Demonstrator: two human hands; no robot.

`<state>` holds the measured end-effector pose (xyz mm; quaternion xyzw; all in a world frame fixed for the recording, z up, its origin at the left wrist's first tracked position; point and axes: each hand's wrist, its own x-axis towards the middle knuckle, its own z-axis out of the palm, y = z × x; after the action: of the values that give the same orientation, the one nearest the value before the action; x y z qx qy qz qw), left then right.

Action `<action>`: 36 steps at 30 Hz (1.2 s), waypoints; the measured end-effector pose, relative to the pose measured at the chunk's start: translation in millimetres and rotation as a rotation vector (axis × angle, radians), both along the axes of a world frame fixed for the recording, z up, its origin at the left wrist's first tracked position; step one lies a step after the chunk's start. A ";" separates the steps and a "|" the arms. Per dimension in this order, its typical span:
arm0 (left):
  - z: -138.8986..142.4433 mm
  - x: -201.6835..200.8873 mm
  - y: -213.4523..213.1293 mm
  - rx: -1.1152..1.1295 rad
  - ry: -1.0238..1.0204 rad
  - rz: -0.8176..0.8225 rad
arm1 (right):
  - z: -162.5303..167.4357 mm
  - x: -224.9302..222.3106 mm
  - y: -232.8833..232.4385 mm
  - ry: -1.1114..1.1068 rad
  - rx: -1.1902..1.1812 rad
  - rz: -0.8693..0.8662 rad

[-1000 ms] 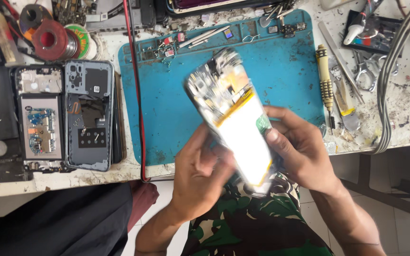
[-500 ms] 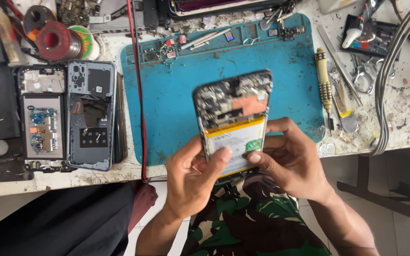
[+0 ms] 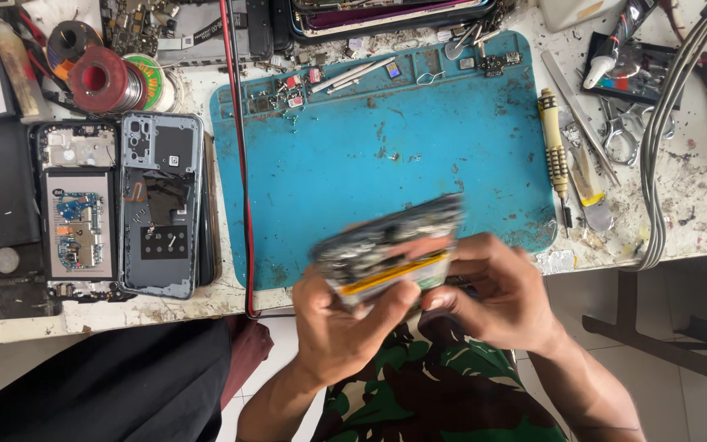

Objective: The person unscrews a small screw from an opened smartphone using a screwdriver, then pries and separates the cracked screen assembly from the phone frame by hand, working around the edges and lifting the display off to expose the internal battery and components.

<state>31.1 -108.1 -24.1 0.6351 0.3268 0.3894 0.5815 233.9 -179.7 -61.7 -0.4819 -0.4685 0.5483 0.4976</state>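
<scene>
Head view: white, stained workbench (image 3: 697, 188) across the top, littered with parts. Blue repair mat (image 3: 386, 155) at centre, scuffed, with small screws and connectors along its far edge. Left of the mat, an opened phone body (image 3: 75, 209) and a grey back cover (image 3: 161, 214) side by side, touching. Red cable (image 3: 239, 164) running down the mat's left edge and off the bench. Grey cable bundle (image 3: 660, 164) hanging over the right side. Solder spools (image 3: 108, 78) at upper left. Yellow-handled screwdriver (image 3: 553, 147) just right of the mat, tweezers (image 3: 578, 115) beside it. Near edge of the mat, above a camouflage-clad lap: opened phone (image 3: 390, 245), blurred, tilted, yellow strip showing along its lower side. Left hand (image 3: 341, 327) closed on the phone's lower left end, thumb on top. Right hand (image 3: 505, 295) gripping its right end, fingers curled beneath.
</scene>
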 end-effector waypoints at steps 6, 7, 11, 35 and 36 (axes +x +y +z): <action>6.2 -0.2 -2.3 -0.303 -0.323 -0.120 | 27.6 -2.6 11.9 -0.225 0.368 -0.288; 7.6 0.6 -2.7 -0.318 -0.333 -0.141 | 35.1 -3.0 13.8 -0.286 0.480 -0.379; 10.8 7.7 -7.1 -0.347 -0.330 -0.198 | 59.6 -5.8 20.3 -0.651 0.572 -0.412; 5.5 5.6 -18.2 -0.153 0.076 -0.264 | 58.5 0.0 10.4 -0.539 0.360 -0.314; 2.2 5.5 -19.9 -0.177 0.104 -0.261 | 56.7 0.3 9.8 -0.449 0.350 -0.307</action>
<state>36.5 -128.0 -21.9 0.6378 0.3042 0.2472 0.6630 234.2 -169.9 -5.0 -0.5630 -0.5756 0.2581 0.5340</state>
